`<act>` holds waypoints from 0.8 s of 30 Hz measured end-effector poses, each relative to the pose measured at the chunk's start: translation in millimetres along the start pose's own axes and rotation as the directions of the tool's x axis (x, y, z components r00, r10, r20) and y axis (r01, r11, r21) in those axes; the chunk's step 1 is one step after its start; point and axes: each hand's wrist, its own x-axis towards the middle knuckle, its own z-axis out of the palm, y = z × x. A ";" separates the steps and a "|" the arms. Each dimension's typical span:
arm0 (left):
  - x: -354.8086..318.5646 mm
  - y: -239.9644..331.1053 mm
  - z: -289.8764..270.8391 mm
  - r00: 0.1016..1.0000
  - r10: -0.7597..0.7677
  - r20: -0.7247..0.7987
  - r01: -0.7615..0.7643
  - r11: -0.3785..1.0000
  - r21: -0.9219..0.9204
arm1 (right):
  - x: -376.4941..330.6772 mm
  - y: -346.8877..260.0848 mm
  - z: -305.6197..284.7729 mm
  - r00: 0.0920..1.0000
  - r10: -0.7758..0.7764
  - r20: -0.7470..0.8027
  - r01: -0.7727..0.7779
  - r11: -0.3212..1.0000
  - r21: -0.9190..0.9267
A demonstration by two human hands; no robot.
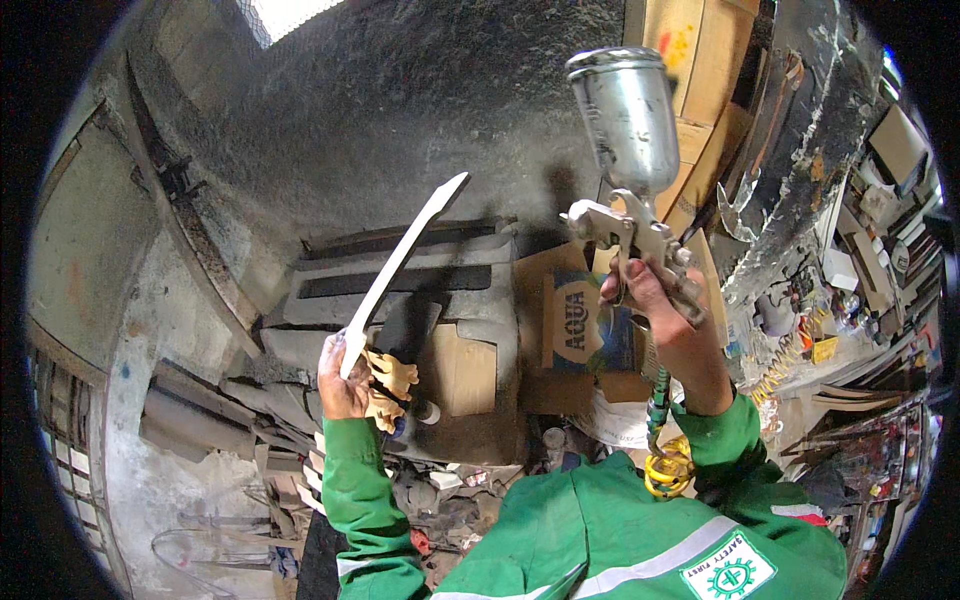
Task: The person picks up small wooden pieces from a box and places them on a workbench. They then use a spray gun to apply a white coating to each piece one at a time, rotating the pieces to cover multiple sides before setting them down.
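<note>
In my left hand (340, 388) is the lower end of a long, thin, slightly curved white strip (402, 262), tilted up and to the right, its far end pointed. Tan pieces with notched edges (392, 380) show right beside that hand; whether I hold them or they lie behind it I cannot tell. My right hand (655, 295), raised higher, is wrapped round the grip of a spray gun (632, 225). A metal cup (630, 125) sits upright on top of the gun, and its nozzle points left toward the strip. A green hose (657, 405) runs down from the grip.
Behind the strip stands a grey, box-like piece (400, 280) with slots. A cardboard box (560, 395) is beside it. Yellow coiled hose (668, 468) hangs by my right sleeve. Dark stained wall (430, 110) rises at the back; cluttered shelves (880, 250) line the right.
</note>
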 end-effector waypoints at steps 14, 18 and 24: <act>-3.4 -18.0 -59.5 0.623 0.642 0.448 -0.392 -0.239 0.888 | -29.2 20.1 23.7 0.990 0.132 0.045 -0.136 0.985 0.108; 2.8 -18.8 -46.7 0.603 0.633 0.485 -0.432 -0.252 0.866 | -30.0 25.9 39.9 0.981 0.141 0.135 -0.147 0.988 0.041; 18.2 -18.2 -30.2 0.606 0.613 0.506 -0.443 -0.268 0.856 | -66.3 39.4 52.0 0.959 -0.004 0.283 0.025 0.997 -0.071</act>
